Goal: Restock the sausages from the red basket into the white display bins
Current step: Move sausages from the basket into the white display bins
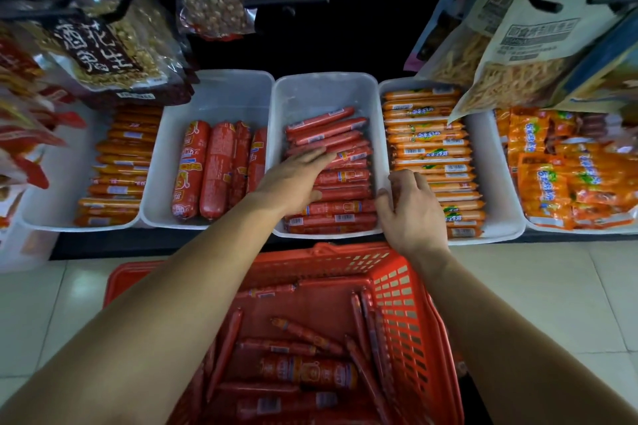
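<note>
**Two hands at a bin of red sausages**

The person's left hand (pixel 293 179) lies flat, fingers spread, on top of the thin red sausages (pixel 340 179) stacked crosswise in the middle white bin (pixel 324 90). The right hand (pixel 412 210) curls over that bin's right rim, fingers bent around the edge where it meets the next bin; whether it pinches a sausage there cannot be told.

Five bins sit in a row on the shelf. From left: a bin of orange sausages (pixel 121 166) stacked crosswise; a bin (pixel 221 90) with four fat red sausages (pixel 214 169) lying lengthwise, its far half bare; the middle bin, filled in its near two-thirds; a bin of orange-yellow sausages (pixel 428 148) stacked nearly to the far wall; and at the far right, a bin of loose orange packets (pixel 566 176).

Near the viewer, on the tiled floor (pixel 538 290), stands the red basket (pixel 400 286). Loose thin red sausages lie scattered in it at many angles, along with one thicker sausage (pixel 307 371).

Snack bags (pixel 114 48) hang above the bins on both sides.
</note>
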Demonstrator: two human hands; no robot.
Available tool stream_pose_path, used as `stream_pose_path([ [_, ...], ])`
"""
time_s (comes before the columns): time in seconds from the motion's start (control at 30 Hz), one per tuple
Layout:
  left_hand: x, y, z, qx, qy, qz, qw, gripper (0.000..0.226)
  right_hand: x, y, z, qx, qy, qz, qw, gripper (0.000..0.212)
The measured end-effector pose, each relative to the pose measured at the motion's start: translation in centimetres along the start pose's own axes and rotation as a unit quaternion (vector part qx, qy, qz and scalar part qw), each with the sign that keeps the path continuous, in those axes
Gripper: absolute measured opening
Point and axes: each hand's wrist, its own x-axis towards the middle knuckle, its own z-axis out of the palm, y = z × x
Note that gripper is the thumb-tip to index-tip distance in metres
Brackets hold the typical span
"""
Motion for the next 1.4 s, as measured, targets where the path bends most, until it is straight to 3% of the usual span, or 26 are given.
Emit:
stream_pose_path([
  [0.13,-0.9,1.6,-1.7,-0.039,0.007,-0.024,0.999,0.087,-0.6,-0.3,-0.4,-0.072,-0.007,-0.019,0.997,0.035],
  [0.23,-4.7,2.7,-3.5,-0.086,0.025,-0.029,0.996,0.073,-1.3,-1.4,-1.5,-0.143,-0.033,-0.022,0.989,0.040],
  [0.37,-13.5,2.3,-4.1,-0.125,0.049,-0.062,0.989,0.050,-3.8,-4.3,-3.5,-0.144,-0.061,-0.021,0.987,0.045],
  [0.5,-22.0,1.6,-1.5,-0.184,0.079,-0.132,0.971,0.031,-8.8,-6.6,-4.1,-0.114,-0.060,-0.073,0.989,0.041],
  [0.6,-26.4,0.6,2.3,-0.203,0.029,-0.181,0.962,0.028,-12.7,-6.5,-2.7,-0.097,-0.093,-0.097,0.986,0.040],
  [0.67,-28.5,0.0,4.8,-0.169,-0.039,-0.207,0.963,0.038,-14.7,-5.7,-0.9,-0.103,-0.165,-0.080,0.978,0.042],
  [0.73,-29.9,-0.5,7.2,-0.130,-0.111,-0.220,0.960,0.057,-16.2,-4.3,1.5,-0.123,-0.274,-0.035,0.953,0.050],
  [0.83,-30.7,-1.7,10.9,-0.136,-0.154,-0.235,0.950,0.076,-17.5,-1.7,5.7,-0.192,-0.395,-0.005,0.898,0.064],
  [0.97,-30.1,-2.9,14.5,-0.153,-0.184,-0.229,0.943,0.066,-18.9,-0.9,9.3,-0.198,-0.476,-0.019,0.857,0.068],
  [1.13,-28.1,-3.2,16.4,-0.146,-0.201,-0.217,0.944,0.036,-19.8,0.1,12.4,-0.222,-0.488,-0.061,0.842,0.091],
  [1.2,-27.8,-3.0,16.9,-0.157,-0.230,-0.212,0.937,0.022,-19.7,0.7,12.9,-0.261,-0.497,-0.069,0.825,0.092],
  [1.4,-28.9,-1.8,18.3,-0.197,-0.242,-0.195,0.930,0.037,-19.9,0.9,13.0,-0.229,-0.498,-0.020,0.836,0.087],
])
